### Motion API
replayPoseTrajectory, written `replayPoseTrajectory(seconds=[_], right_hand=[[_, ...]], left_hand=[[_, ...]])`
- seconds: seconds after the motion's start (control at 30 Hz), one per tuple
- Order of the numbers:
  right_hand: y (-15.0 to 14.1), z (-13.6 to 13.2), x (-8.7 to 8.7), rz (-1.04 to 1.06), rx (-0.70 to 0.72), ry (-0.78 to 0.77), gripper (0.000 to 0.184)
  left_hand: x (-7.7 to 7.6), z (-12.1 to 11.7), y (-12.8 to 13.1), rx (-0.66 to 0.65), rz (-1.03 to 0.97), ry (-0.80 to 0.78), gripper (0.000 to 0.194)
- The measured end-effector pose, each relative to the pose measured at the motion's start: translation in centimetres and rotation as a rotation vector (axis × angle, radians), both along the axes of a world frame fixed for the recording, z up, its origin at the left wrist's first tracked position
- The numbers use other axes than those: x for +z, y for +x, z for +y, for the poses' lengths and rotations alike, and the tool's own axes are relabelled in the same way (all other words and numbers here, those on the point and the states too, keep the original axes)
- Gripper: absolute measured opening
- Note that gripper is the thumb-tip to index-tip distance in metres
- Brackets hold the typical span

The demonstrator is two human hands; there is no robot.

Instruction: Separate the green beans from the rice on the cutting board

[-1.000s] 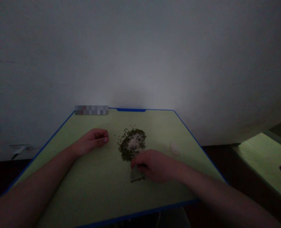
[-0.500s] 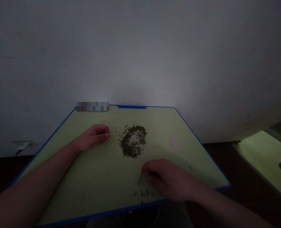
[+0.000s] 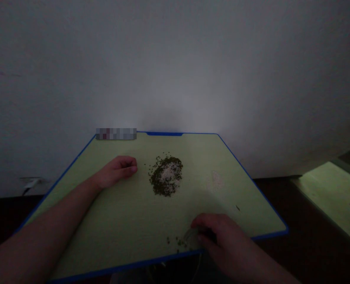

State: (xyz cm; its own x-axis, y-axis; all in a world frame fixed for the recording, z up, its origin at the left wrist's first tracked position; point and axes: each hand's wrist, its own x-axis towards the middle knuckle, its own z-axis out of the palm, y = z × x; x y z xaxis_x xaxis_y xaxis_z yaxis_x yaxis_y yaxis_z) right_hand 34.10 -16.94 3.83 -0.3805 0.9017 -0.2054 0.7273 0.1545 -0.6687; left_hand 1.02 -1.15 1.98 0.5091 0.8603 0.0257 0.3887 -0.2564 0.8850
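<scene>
A pale wall fills the upper part of the dim view. Against it stands a light yellow-green table with a blue rim, and a second table surface shows low at the right. Below the near edge, partly hidden, sits a dark round container.

Both hands are over the first table. The right hand, near the front edge, pinches a translucent piece between thumb and fingers; in this poor light it looks like thin clear plastic. The left hand rests on the table left of centre, fingers loosely curled to a narrow gap; I cannot tell whether it holds anything.

Between and beyond the hands, in the middle of the table, lies a pile of small dark green grains with whitish ones in its centre. A blurred strip lies at the far left corner. Right of the pile is a thin whitish patch, and nearer, a dark sliver. Smallest are the loose green grains just beside the translucent piece.
</scene>
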Motion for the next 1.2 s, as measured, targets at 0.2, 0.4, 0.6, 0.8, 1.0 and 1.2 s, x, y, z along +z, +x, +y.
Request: replayPoseTrajectory(seconds=[0.2,0.4,0.6,0.8,1.0,1.2], right_hand=[[-1.5,1.0,0.0,0.065,0.047,0.043,0.022],[0.6,3.9,1.4,0.195,-0.056,0.106,0.018],[4.9,3.0,3.6,0.136,-0.147,0.303,0.016],[8.0,3.1,1.2,0.379,-0.259,0.261,0.013],[7.8,5.7,-1.3,1.083,-0.35,-0.032,0.018],[7.5,5.8,-0.4,1.26,-0.384,-0.223,0.017]], left_hand=[[0.0,-0.1,0.0,0.012,-0.02,-0.035,0.033],[0.2,-0.1,0.1,0.011,-0.02,-0.041,0.033],[0.0,0.0,0.0,-0.001,-0.015,-0.037,0.031],[-0.2,0.2,-0.1,0.008,0.007,-0.01,0.032],[-0.1,0.2,-0.2,0.015,0.016,-0.024,0.033],[-0.4,0.2,-0.3,0.024,0.011,-0.051,0.034]])
